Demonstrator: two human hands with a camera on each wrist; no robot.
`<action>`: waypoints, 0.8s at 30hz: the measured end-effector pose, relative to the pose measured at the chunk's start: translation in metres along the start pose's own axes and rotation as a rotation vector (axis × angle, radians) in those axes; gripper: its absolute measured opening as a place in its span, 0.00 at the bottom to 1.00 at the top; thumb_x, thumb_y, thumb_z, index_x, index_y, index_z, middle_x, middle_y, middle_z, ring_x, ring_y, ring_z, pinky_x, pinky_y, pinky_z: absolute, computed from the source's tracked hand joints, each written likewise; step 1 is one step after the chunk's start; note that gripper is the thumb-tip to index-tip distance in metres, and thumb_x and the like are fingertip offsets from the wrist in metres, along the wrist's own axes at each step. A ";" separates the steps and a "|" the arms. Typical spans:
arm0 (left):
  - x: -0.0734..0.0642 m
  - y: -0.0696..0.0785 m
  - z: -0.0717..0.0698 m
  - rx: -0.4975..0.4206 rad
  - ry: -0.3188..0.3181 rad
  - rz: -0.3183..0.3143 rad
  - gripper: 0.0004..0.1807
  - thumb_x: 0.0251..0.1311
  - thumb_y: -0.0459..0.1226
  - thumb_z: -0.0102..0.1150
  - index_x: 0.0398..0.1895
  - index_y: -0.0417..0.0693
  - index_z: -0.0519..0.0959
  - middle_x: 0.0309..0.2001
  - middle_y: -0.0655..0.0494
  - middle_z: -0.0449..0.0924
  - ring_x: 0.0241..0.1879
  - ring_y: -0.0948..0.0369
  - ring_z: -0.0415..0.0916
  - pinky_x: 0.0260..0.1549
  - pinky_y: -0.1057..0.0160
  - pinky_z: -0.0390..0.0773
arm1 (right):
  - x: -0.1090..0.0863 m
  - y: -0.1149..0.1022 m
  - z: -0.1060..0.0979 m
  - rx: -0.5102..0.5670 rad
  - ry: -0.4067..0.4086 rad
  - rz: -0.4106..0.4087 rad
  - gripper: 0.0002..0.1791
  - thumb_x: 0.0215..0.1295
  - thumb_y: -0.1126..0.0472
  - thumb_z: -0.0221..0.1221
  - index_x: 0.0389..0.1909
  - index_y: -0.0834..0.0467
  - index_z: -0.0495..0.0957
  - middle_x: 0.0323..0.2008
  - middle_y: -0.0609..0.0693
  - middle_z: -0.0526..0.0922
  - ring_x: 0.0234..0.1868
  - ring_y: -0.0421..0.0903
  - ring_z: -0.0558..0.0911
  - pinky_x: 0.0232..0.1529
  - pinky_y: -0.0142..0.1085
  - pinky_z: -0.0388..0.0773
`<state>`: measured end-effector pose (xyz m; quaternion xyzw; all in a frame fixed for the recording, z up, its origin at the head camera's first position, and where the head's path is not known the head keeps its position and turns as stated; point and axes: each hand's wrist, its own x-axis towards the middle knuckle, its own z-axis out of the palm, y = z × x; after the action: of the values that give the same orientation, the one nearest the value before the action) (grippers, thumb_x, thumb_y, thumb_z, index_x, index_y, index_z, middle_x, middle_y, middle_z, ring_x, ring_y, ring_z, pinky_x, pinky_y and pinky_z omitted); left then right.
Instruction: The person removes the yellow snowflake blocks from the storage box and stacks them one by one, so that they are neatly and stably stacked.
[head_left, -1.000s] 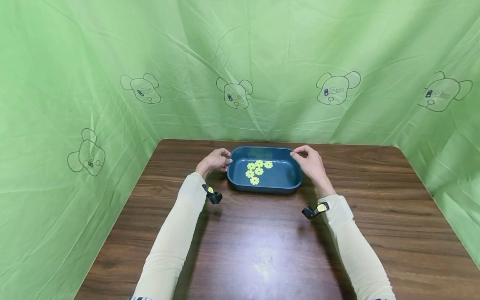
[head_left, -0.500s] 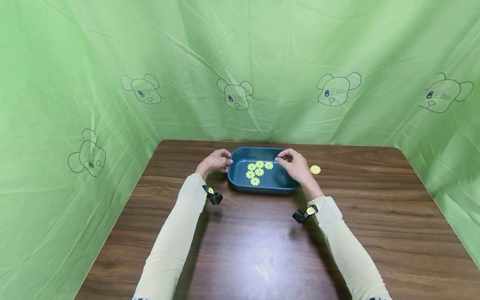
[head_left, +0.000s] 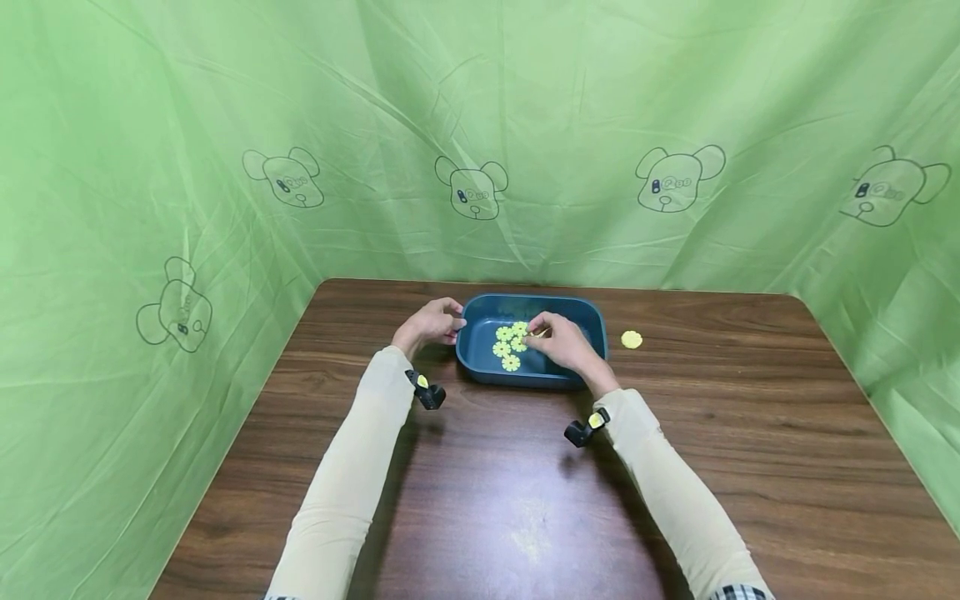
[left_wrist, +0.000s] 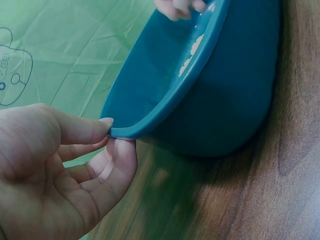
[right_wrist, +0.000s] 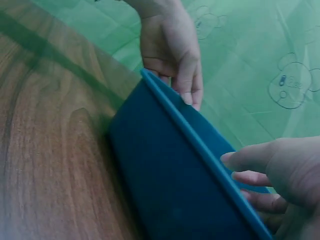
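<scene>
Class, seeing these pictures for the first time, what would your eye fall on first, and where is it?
Probably the blue basin at the far part of the brown table, with yellow flower shapes clustered inside. The left hand pinches its rim; the right hand has its fingers inside. Next, a lone yellow piece lies to the basin's right.

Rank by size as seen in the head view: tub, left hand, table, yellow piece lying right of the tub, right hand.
1. Table
2. Tub
3. Left hand and right hand: too close to rank
4. Yellow piece
</scene>
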<state>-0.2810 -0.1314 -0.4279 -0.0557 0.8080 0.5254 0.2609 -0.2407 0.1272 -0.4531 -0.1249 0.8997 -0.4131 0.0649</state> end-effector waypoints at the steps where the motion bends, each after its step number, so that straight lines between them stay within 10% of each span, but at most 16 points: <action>1: 0.000 0.000 0.000 -0.002 -0.001 0.000 0.20 0.67 0.30 0.51 0.60 0.41 0.64 0.35 0.49 0.70 0.30 0.59 0.72 0.52 0.52 0.78 | 0.001 0.000 0.002 -0.004 -0.022 -0.003 0.15 0.61 0.56 0.64 0.44 0.60 0.77 0.42 0.54 0.82 0.44 0.51 0.80 0.46 0.43 0.76; 24: -0.001 -0.001 0.000 -0.003 0.000 0.010 0.19 0.66 0.29 0.52 0.60 0.40 0.65 0.34 0.49 0.70 0.30 0.59 0.71 0.41 0.60 0.81 | 0.017 -0.009 0.026 -0.296 -0.274 -0.009 0.17 0.53 0.58 0.70 0.41 0.59 0.78 0.38 0.53 0.82 0.42 0.48 0.79 0.50 0.44 0.75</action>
<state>-0.2800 -0.1320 -0.4282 -0.0518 0.8075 0.5278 0.2581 -0.2496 0.0976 -0.4634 -0.1922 0.9328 -0.2558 0.1660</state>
